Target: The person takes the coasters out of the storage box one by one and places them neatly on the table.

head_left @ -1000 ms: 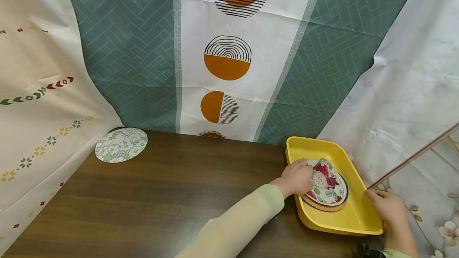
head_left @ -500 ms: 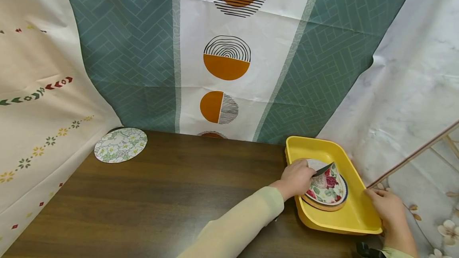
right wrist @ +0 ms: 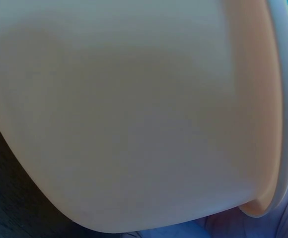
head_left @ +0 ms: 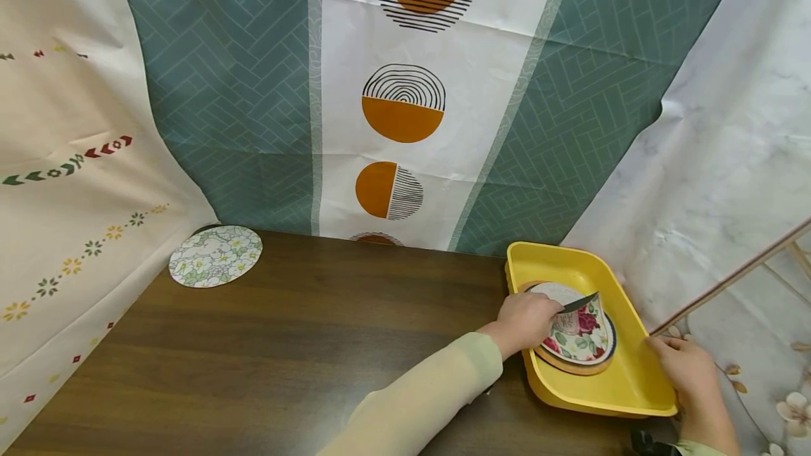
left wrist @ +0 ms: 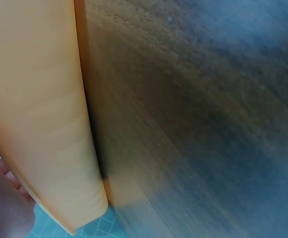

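Note:
A yellow plastic bin point(head_left: 640, 378) stands at the right of the table. My left hand point(head_left: 529, 319) reaches over its near-left rim and pinches the edge of a thin round mat point(head_left: 588, 336) printed with red roses. That mat is bent up, showing a strip of its dark underside. Beneath it a whitish round piece point(head_left: 556, 291) and a tan disc point(head_left: 573, 369) show in the stack. My right hand point(head_left: 687, 371) grips the bin's right rim. The left wrist view shows the bin's outer wall point(left wrist: 39, 114) beside part of my left hand point(left wrist: 5, 203); the right wrist view is mostly bin wall point(right wrist: 134, 124).
A round mat with a pale green and white flower print point(head_left: 215, 257) lies at the table's back left corner. Printed cloth point(head_left: 405, 210) hangs behind the brown wooden table point(head_left: 317, 315), and more cloth hangs at both sides, close against the bin on the right.
The rose mat's bent edge has shifted right, uncovering more of the whitish piece and the mat's dark underside. My left hand has barely moved; my right hand stays on the rim.

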Available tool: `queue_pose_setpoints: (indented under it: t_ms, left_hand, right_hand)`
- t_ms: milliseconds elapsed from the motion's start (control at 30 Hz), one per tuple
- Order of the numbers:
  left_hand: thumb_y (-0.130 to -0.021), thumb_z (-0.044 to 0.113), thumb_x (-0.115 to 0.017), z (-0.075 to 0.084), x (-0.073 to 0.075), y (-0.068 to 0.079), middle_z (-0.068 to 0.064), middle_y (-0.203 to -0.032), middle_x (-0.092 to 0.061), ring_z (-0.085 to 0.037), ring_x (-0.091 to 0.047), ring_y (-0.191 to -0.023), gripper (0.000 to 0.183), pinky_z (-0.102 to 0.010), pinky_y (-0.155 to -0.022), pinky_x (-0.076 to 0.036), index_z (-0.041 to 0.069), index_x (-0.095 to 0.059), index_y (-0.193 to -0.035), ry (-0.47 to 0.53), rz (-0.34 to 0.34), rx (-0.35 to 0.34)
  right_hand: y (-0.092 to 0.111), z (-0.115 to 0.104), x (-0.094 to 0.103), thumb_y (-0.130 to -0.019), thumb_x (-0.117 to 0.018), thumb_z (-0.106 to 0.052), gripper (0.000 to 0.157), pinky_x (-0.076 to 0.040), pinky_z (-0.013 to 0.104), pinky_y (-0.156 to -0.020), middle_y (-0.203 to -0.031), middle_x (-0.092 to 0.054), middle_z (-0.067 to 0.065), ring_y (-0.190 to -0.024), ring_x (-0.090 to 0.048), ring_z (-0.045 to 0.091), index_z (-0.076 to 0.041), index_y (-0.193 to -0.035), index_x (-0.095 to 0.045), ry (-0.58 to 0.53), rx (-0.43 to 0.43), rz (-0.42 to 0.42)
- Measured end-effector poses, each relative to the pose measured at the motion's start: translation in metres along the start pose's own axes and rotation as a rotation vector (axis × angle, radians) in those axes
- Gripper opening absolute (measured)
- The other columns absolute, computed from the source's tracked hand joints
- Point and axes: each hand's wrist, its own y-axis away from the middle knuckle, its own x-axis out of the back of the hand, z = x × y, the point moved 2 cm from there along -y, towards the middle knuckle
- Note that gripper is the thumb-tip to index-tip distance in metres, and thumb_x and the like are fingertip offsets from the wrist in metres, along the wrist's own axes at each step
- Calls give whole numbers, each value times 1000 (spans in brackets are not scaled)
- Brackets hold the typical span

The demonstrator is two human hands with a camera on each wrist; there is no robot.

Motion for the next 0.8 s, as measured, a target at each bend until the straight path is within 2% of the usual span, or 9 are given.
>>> queue_pose_setpoints:
  t_ms: [167, 367, 433, 500, 667, 800]
  left_hand:
    - [-115, 39, -61, 0, -1, 1, 30, -125, -74, 6, -66, -101, 32, -23, -70, -56, 49, -72, -144, 22, 14, 3]
    - [-116, 38, -59, -3, -2, 3, 30, -128, -74, 5, -66, -97, 36, -24, -63, -52, 50, -68, -148, 37, 47, 5]
    - [-116, 37, -60, -5, -3, 4, 30, -129, -73, 5, -66, -97, 36, -23, -62, -51, 50, -68, -149, 42, 58, -3]
    - [-116, 37, -60, -6, -3, 4, 31, -130, -73, 6, -66, -100, 37, -23, -62, -50, 50, -68, -149, 50, 68, -13]
    - [-115, 37, -63, -10, -1, 4, 32, -134, -71, 8, -66, -109, 37, -20, -72, -54, 49, -68, -150, 77, 105, -23]
    - [-117, 40, -60, -14, -1, 3, 31, -136, -71, 8, -67, -114, 34, -18, -80, -56, 46, -70, -148, 128, 140, -20]
  right_hand:
    - [-1, 1, 0, -113, -55, -39, 69, -62, 56, -85, -159, -34, 46, -125, -52, 58, 24, -141, -55, 6, 2, 0]
    - [1, 2, 0, -113, -56, -38, 67, -62, 54, -81, -149, -42, 46, -117, -56, 56, 24, -138, -57, 12, 8, 10]
    - [1, 2, 0, -113, -56, -39, 68, -62, 54, -82, -152, -40, 47, -118, -56, 56, 24, -139, -56, 7, -2, 4]
    - [2, 2, -1, -113, -55, -39, 68, -62, 53, -82, -155, -37, 47, -120, -55, 56, 23, -140, -56, -1, -11, 0]
    - [3, -1, 0, -112, -57, -37, 66, -62, 46, -72, -144, -46, 46, -112, -59, 53, 23, -138, -58, 6, 9, 22]
    - [3, -3, 0, -112, -57, -36, 64, -60, 42, -69, -140, -49, 45, -110, -60, 51, 23, -136, -59, 5, 14, 29]
